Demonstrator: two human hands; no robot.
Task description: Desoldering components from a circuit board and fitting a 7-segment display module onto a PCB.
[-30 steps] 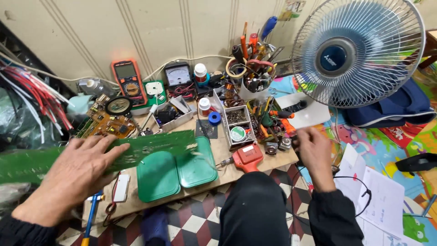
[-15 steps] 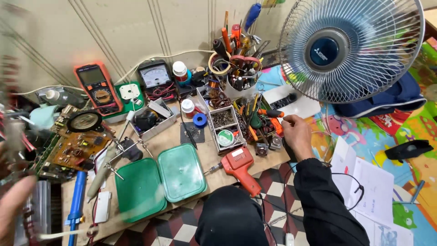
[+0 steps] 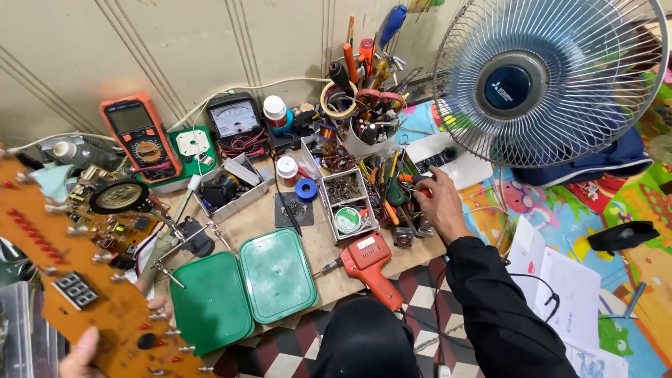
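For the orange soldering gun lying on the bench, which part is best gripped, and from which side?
Grip the orange soldering gun by its pistol handle, the thick part that slants toward the bench's near edge. Come from the near side, probably with the right hand, which is closer. The metal tip points left toward the green case, so that end is best avoided. The left hand holds the circuit board.

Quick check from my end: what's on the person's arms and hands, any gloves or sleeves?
No gloves: both hands are bare. The right hand comes out of a long black sleeve that reaches the wrist. Only the fingers of the left hand show at the frame's edge; no sleeve is visible there.
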